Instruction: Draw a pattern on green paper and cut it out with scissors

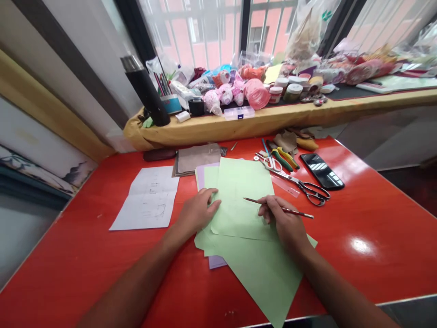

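Light green sheets of paper (244, 182) lie stacked at the middle of the red table, with purple paper (215, 262) showing from under them. My left hand (200, 207) rests on the left edge of the top sheet, fingers stretched out and nothing held. Between the fingers of my right hand (282, 218) is a dark pencil (300, 213), its tip pointing left over the top sheet. Any marks on that sheet are too faint to make out. Left of the stack lies a creased white sheet (143, 196) with small drawings.
Scissors (312, 191), white-handled scissors (271, 163), pliers (285, 159) and a phone (322, 171) lie right of the paper. Brown sheets (198, 159) and a dark case (159, 155) sit behind it. A black flask (145, 91) and jars (292, 91) crowd the sill.
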Demonstrator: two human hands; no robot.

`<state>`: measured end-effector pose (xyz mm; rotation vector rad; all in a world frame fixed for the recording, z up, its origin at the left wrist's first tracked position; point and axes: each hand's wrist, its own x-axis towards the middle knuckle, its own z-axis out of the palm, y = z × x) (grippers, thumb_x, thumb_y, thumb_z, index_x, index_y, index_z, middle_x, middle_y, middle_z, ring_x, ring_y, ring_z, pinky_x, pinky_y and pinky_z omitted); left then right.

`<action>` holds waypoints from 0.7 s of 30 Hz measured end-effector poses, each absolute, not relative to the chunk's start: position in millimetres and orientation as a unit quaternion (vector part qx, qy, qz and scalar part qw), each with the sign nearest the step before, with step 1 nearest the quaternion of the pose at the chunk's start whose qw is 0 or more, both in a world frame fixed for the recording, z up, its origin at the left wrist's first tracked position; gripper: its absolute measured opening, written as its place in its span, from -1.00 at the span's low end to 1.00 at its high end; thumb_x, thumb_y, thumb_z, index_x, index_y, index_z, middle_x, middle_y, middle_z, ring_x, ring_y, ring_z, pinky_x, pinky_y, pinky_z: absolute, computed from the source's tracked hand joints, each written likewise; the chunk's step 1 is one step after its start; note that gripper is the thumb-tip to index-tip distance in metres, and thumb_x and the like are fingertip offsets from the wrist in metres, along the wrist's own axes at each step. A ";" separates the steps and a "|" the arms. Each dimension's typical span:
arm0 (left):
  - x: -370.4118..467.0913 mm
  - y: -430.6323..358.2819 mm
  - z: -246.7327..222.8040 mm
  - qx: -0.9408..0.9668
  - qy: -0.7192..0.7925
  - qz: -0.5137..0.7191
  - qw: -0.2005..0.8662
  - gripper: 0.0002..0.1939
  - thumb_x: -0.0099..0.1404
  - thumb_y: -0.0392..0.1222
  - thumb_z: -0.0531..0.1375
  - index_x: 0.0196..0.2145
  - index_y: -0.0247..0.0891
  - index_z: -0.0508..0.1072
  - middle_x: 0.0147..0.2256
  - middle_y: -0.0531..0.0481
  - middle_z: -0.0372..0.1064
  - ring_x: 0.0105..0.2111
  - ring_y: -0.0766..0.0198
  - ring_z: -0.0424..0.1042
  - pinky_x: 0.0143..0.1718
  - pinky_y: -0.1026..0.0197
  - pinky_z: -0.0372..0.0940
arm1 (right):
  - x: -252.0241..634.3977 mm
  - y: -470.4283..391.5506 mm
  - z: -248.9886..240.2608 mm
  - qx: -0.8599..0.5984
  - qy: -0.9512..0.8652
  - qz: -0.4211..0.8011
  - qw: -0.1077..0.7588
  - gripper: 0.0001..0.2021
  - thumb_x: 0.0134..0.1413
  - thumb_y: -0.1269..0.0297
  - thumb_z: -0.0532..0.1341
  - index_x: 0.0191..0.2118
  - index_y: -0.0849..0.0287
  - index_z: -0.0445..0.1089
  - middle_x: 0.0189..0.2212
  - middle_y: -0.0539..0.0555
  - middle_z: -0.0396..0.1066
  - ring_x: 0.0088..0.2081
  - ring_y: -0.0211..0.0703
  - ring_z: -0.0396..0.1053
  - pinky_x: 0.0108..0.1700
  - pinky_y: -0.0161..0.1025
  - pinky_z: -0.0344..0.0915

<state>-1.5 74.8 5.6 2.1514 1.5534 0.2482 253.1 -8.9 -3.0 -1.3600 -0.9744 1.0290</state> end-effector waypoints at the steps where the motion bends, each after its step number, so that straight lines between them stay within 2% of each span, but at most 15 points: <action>1: -3.0 73.6 11.2 0.785 0.567 0.081 0.236 -0.58 0.55 0.01 0.15 0.25 -0.15 0.49 -0.13 -0.05 0.58 -0.21 0.08 0.55 -0.24 0.11 0.28 | 253.6 -7.9 -4.4 -0.570 -0.396 0.447 0.564 -0.53 0.30 -0.24 0.37 -0.25 0.14 0.66 -0.47 0.06 0.56 -0.52 -0.21 0.30 -0.43 -0.23 0.27; 4: -7.1 64.8 28.2 0.782 0.577 0.013 0.235 -0.49 0.53 0.15 0.14 0.27 -0.15 0.46 -0.21 -0.10 0.62 -0.19 -0.07 0.59 -0.26 0.08 0.27 | 255.8 -4.1 -8.7 -0.549 -0.343 0.475 0.596 -0.49 0.15 -0.28 0.45 -0.29 0.16 0.66 -0.50 0.06 0.53 -0.54 -0.22 0.28 -0.48 -0.24 0.23; 8: -7.5 46.1 43.0 0.780 0.573 -0.049 0.247 -0.44 0.52 0.20 0.14 0.31 -0.12 0.41 -0.13 -0.16 0.65 -0.07 -0.14 0.61 -0.22 0.08 0.29 | 259.0 0.1 -12.9 -0.541 -0.325 0.469 0.618 -0.46 0.13 -0.30 0.43 -0.29 0.19 0.65 -0.53 0.06 0.51 -0.57 -0.23 0.25 -0.52 -0.24 0.19; 16: 1.2 26.4 38.8 0.803 0.549 -0.022 0.231 -0.37 0.48 0.02 0.20 0.43 -0.17 0.33 -0.10 -0.17 0.65 -0.08 -0.12 0.61 -0.21 0.07 0.29 | 264.3 1.2 -10.3 -0.532 -0.313 0.437 0.654 -0.50 0.13 -0.24 0.45 -0.29 0.21 0.63 -0.52 0.05 0.51 -0.55 -0.22 0.25 -0.52 -0.24 0.17; 21: -0.4 24.6 32.7 0.786 0.566 -0.008 0.248 -0.36 0.49 -0.13 0.16 0.47 -0.21 0.30 -0.09 -0.15 0.64 -0.07 -0.04 0.60 -0.19 0.11 0.29 | 268.7 2.3 -9.0 -0.524 -0.304 0.414 0.679 -0.51 0.17 -0.23 0.42 -0.28 0.20 0.61 -0.53 0.02 0.50 -0.56 -0.23 0.24 -0.51 -0.24 0.15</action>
